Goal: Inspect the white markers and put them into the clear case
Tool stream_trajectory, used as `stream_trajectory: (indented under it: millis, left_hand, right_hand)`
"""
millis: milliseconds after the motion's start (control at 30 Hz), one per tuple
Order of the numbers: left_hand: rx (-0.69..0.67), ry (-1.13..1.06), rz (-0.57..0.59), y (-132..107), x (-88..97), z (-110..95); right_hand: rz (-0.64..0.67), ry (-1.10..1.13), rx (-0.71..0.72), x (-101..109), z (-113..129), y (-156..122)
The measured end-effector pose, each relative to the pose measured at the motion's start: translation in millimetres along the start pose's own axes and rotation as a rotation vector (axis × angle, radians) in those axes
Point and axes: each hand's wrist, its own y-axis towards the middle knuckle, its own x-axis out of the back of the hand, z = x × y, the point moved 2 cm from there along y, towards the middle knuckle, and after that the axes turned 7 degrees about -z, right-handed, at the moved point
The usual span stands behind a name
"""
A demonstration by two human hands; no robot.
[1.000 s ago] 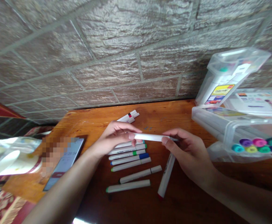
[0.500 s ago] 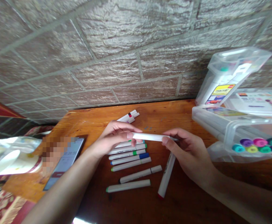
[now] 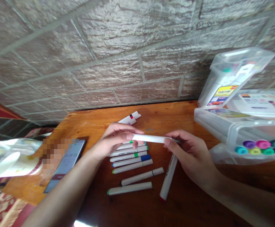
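Stone-block wall (image 3: 132,47) behind a wooden surface (image 3: 180,118); left, a phone (image 3: 67,160) near what seems a paper cup (image 3: 16,165).

Thumb of the left hand (image 3: 115,136) slightly farther left than before, more of the white marker (image 3: 149,138) visible

A stone wall (image 3: 132,63) behind a wooden table (image 3: 175,113)

The wall has big gray-brown blocks (image 3: 132,34) with pale gray lines (image 3: 141,67) between them. Light makes the bumpy blocks shine. The table is orange-brown, and its near part looks dark
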Motion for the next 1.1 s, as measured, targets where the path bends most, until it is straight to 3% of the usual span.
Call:
stream_trajectory:
  millis: [367,1100]
  left_hand:
    - [-0.018,-0.039,0.040,0.7,2.3,1.6]
    - [0.026,-0.097,0.003,1.4,-1.3,-3.1]
  right_hand:
    - [-0.024,-0.014,0.011,0.5,1.7,-0.9]
    - [-0.040,-0.009,0.023,1.2,4.5,-0.9]
